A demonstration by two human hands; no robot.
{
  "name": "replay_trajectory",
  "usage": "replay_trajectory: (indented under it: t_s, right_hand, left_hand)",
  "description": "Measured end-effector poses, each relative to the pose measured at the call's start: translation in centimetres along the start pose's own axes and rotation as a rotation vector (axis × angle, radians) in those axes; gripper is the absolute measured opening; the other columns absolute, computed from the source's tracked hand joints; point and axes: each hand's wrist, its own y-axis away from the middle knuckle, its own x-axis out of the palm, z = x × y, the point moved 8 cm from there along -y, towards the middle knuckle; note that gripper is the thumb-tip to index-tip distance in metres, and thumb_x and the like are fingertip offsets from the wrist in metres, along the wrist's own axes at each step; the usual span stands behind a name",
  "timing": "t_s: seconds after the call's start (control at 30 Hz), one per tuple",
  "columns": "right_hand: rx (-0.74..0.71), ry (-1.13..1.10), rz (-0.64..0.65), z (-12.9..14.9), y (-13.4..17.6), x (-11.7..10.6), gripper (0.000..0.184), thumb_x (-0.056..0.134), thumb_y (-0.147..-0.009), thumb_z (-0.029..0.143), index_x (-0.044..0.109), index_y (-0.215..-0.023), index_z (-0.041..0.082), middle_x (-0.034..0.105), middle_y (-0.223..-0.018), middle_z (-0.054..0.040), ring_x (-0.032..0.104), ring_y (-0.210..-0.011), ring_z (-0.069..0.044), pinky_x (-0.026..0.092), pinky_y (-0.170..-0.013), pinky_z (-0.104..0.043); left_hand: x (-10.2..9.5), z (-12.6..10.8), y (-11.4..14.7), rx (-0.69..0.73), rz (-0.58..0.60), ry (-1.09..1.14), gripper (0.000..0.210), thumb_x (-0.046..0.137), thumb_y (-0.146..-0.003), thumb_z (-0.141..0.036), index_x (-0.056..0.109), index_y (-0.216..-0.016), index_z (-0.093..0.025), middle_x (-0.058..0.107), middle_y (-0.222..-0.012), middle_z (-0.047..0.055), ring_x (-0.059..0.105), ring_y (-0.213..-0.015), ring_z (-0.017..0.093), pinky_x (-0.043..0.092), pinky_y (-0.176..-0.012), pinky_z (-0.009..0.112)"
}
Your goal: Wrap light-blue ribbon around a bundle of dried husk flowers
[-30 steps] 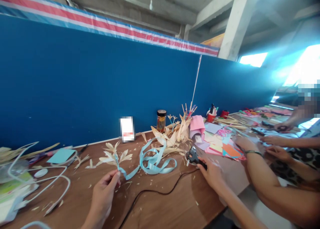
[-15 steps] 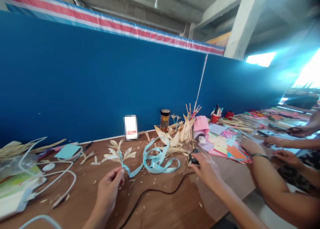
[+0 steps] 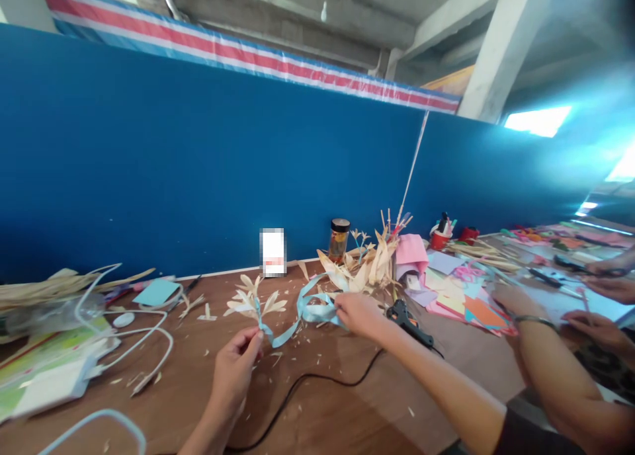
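My left hand (image 3: pixel 240 357) is closed in a pinch on the stem of a dried corn-husk flower (image 3: pixel 257 303), whose pale petals spread above the fingertips. A light blue ribbon (image 3: pixel 284 336) is wound at the stem and runs right into loose loops on the table. My right hand (image 3: pixel 361 317) is closed at those loops, its fingertips on the ribbon and partly hidden. Just right of that hand, a black glue gun (image 3: pixel 409 324) lies on the table, with its black cord (image 3: pixel 317 375) curving toward the front.
Husks (image 3: pixel 364 266) are heaped behind my right hand, near a dark-lidded jar (image 3: pixel 339 240). Coloured papers (image 3: pixel 454 293) lie to the right, beside a co-worker's arm (image 3: pixel 550 356). White cables (image 3: pixel 163 339) and a plastic bag (image 3: pixel 74 316) occupy the left. A blue partition (image 3: pixel 198 151) stands behind.
My right hand has let go of the glue gun, leaving it on the table, and moved left onto the ribbon. The ribbon's right loops have drawn in. My left hand keeps the flower.
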Motion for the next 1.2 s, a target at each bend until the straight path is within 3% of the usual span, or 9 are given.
replay_trajectory:
  t_s: [0.27, 0.47, 0.7, 1.2]
  right_hand:
    - [0.117, -0.143, -0.245, -5.8, -3.2, -7.9, 0.021, 0.042, -0.078, 0.029, 0.058, -0.075, 0.017, 0.061, -0.062, -0.0011, 0.053, -0.056, -0.013, 0.031, -0.05, -0.021]
    - [0.215, -0.241, -0.374, -9.2, -5.2, -10.5, 0.026, 0.037, -0.079, 0.03, 0.057, -0.074, 0.013, 0.06, -0.06, -0.0025, 0.051, -0.05, -0.011, 0.031, -0.046, -0.02]
    - [0.185, -0.269, -0.397, -9.7, -6.2, -10.6, 0.023, 0.04, -0.074, 0.022, 0.061, -0.08, 0.016, 0.059, -0.059, 0.0006, 0.049, -0.049, -0.011, 0.032, -0.047, -0.02]
    - [0.09, -0.217, -0.233, -8.5, -7.2, -7.1, 0.03, 0.044, -0.071, 0.012, 0.066, -0.091, 0.02, 0.067, -0.076, -0.0012, 0.058, -0.068, -0.015, 0.041, -0.064, -0.023]
  left_hand:
    - [0.1, 0.0, 0.0, 0.011, -0.01, 0.04, 0.036, 0.065, -0.062, -0.04, 0.063, -0.084, -0.012, 0.052, -0.052, -0.003, 0.044, -0.05, 0.011, 0.035, -0.05, 0.022]
    - [0.2, 0.1, 0.0, -0.002, 0.008, 0.042, 0.035, 0.065, -0.062, -0.041, 0.064, -0.083, -0.013, 0.05, -0.049, -0.004, 0.043, -0.049, 0.011, 0.033, -0.05, 0.022]
    - [0.2, 0.1, -0.2, 0.001, 0.005, 0.022, 0.037, 0.065, -0.061, -0.042, 0.064, -0.084, -0.013, 0.05, -0.05, -0.003, 0.043, -0.05, 0.012, 0.034, -0.05, 0.022]
    - [0.2, -0.1, 0.0, 0.029, 0.004, 0.021, 0.037, 0.066, -0.061, -0.042, 0.065, -0.083, -0.013, 0.05, -0.049, -0.003, 0.043, -0.048, 0.011, 0.034, -0.049, 0.021]
